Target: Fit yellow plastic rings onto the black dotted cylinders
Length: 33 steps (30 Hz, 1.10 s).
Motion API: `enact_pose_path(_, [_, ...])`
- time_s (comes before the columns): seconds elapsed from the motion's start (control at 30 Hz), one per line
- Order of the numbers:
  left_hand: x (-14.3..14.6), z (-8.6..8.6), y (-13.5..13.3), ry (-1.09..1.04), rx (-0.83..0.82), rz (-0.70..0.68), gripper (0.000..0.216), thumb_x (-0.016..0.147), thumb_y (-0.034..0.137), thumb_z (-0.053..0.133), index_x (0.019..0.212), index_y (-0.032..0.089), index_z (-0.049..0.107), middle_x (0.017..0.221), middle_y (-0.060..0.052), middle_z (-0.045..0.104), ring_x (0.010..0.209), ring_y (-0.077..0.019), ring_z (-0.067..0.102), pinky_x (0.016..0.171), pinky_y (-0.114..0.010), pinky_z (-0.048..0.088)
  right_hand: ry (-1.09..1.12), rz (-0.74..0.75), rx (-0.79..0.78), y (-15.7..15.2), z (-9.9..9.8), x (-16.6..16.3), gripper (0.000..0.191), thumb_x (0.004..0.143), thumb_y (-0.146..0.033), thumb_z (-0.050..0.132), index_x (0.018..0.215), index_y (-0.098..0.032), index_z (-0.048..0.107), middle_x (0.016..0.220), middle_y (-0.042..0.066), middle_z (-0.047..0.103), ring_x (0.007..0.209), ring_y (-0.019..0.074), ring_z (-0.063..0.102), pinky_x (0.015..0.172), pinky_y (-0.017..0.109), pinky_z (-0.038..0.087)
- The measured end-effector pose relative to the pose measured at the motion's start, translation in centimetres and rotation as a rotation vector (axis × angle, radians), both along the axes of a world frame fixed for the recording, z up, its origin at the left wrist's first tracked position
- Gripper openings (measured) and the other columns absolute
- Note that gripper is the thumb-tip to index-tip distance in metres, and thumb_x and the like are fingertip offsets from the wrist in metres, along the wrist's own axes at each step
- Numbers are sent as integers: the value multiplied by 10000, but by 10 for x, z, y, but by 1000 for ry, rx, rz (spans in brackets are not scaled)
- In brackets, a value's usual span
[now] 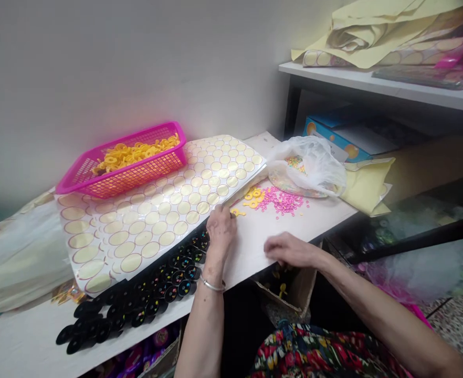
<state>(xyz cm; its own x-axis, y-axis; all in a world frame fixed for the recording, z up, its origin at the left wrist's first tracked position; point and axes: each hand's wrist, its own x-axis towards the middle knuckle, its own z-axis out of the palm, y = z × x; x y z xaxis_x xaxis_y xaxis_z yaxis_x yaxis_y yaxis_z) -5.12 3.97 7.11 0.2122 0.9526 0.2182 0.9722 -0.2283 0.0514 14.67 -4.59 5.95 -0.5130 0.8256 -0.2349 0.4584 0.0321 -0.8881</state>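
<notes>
Our left hand [221, 228] curls just beside the small yellow pieces [255, 197] and the end of the black cups [153, 306]. We cannot tell if it grips anything. Our right hand [290, 250] has bent fingers by the front edge of the white table [245, 254]; we cannot see if it holds something. Tiny pink rings [282, 201] lie next to the yellow pieces, near a clear bag [326, 170].

Lt. is soft w/ slight sheet [158, 211] glare, dim under shelf [357, 82], blurry edges.
</notes>
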Motion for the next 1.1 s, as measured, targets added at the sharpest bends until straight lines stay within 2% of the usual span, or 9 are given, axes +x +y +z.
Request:
enact_pose_path(0.07, [1, 1, -13, -83, -38, -47, 105, 739, 262, 530, 798, 187, 575, 878, -62, 589, 831, -210, 524, 680, -302, 399, -118, -197, 344, 30, 3, -15, 147, 773, -188, 475, 843, -144, 597, 796, 35, 588, 762, 146, 547, 719, 265, 413])
enact_pose_path(0.13, [3, -3, -26, -170, -91, -47, 107, 703, 278, 567, 768, 195, 584, 811, -48, 600, 803, -212, 514, 657, -301, 390, -279, -241, 503, 59, 0, -35, 204, 781, -147, 447, 940, -145, 575, 952, 74, 574, 877, 170, 538, 776, 286, 406])
enact_pose_path(0.3, [11, -22, -43, -559, -95, -24, 102, 637, 157, 564, 727, 178, 608, 743, -32, 598, 755, -179, 524, 671, -285, 403, -565, -143, 581, 102, -8, -72, 263, 831, -207, 396, 1063, -165, 513, 1137, 112, 499, 893, 202, 560, 674, 296, 427])
enact_pose_path(0.4, [14, -34, -46, -899, -172, -50, 223, 609, 120, 554, 815, 177, 616, 771, -8, 605, 691, -131, 538, 647, -246, 425, -658, -46, 583, 106, -11, -74, 259, 830, -257, 416, 1050, -159, 512, 1114, 124, 506, 878, 229, 565, 668, 321, 424])
enact_pose_path(0.5, [15, -46, -48, -1093, -241, 8, 337, 580, 116, 575, 910, 178, 604, 808, -1, 620, 658, -110, 541, 629, -227, 432, -671, -29, 581, 101, -16, -66, 228, 819, -248, 433, 1013, -162, 515, 1044, 110, 537, 854, 228, 563, 662, 312, 408])
enact_pose_path(0.67, [14, -58, -52, -1067, -277, 58, 309, 562, 129, 608, 867, 181, 610, 786, 6, 599, 664, -102, 527, 654, -227, 438, -556, -168, 616, 85, -31, -48, 213, 831, -136, 357, 990, -160, 497, 963, 84, 559, 831, 188, 540, 652, 271, 371])
enact_pose_path(0.83, [11, -57, -55, -1056, -263, 56, 286, 560, 107, 615, 836, 181, 620, 812, 6, 587, 704, -105, 536, 670, -229, 448, -507, -317, 650, 66, -44, -28, 185, 832, -132, 370, 970, -159, 490, 937, 78, 556, 851, 184, 512, 651, 262, 353])
enact_pose_path(1.0, [11, -57, -54, -1051, -242, 67, 322, 553, 97, 630, 865, 178, 625, 832, 0, 580, 726, -110, 542, 674, -231, 455, -679, -340, 582, 53, -34, -18, 163, 841, -161, 386, 923, -165, 527, 926, 74, 547, 767, 173, 505, 580, 263, 317])
enact_pose_path(1.1, [11, -59, -53, -1029, -244, 60, 396, 544, 116, 662, 933, 179, 617, 875, -10, 582, 742, -117, 544, 700, -248, 463, -710, -314, 617, 60, -23, -26, 160, 853, -192, 397, 876, -172, 554, 937, 74, 534, 801, 174, 499, 601, 266, 324])
